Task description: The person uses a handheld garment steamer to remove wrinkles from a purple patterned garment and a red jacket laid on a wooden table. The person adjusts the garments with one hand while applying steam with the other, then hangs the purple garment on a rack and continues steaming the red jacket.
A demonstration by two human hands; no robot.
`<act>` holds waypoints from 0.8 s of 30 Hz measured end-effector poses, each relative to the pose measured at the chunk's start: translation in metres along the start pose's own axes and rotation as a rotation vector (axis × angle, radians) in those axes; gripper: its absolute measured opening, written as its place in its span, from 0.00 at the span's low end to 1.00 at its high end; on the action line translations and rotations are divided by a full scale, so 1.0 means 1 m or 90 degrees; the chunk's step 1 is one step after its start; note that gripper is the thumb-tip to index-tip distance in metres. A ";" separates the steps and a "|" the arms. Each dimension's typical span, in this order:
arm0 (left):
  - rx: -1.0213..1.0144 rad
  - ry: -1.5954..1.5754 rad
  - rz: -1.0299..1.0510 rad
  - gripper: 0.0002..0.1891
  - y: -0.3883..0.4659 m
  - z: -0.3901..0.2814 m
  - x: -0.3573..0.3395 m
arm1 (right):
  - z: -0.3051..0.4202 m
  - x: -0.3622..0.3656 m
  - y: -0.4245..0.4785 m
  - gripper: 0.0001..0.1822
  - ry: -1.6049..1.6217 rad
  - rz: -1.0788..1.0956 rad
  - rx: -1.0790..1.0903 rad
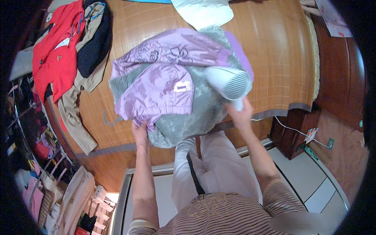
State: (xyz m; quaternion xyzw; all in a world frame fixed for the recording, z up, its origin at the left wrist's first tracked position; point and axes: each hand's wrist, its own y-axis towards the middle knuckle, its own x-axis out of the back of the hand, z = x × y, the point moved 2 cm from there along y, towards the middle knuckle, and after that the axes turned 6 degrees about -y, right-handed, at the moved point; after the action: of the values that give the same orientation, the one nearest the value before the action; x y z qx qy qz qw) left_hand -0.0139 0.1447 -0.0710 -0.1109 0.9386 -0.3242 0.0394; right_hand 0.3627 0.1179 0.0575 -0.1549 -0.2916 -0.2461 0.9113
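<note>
My right hand (241, 114) grips the handle of a white hair dryer (229, 82), which is held over the right part of a lilac jacket. The jacket (155, 88) lies spread on a bamboo mat, its grey-green fleecy lining or a clear plastic-like layer showing; I cannot tell which. Damp-looking darker patches mark its lilac fabric, and one sleeve (176, 54) with dark printed drawings curves across the top. My left hand (141, 132) pinches the jacket's lower left edge between thumb and fingers.
The bamboo mat (273, 73) covers a bed. Red (63, 58), beige (72, 117) and dark clothes lie at the left. White cloth (202, 13) is at the far edge. A white cord (293, 128) runs rightwards past a dark wooden cabinet (290, 132). Hanging clothes (44, 147) stand lower left.
</note>
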 end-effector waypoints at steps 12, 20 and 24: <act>-0.424 0.586 0.042 0.21 -0.039 -0.109 -0.124 | -0.021 -0.002 0.074 0.14 -0.100 -0.018 -0.119; -0.377 0.683 0.107 0.22 -0.020 -0.067 -0.202 | -0.057 0.018 0.080 0.18 0.004 -0.003 -0.207; 0.111 0.572 0.307 0.18 -0.022 -0.111 -0.195 | -0.074 0.033 0.089 0.21 0.098 0.007 -0.280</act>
State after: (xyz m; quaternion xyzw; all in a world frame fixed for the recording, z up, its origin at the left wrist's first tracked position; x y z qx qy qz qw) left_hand 0.1635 0.2405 0.0306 0.2627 0.8313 -0.3985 -0.2847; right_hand 0.4674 0.1488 0.0070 -0.3319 -0.1599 -0.3101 0.8764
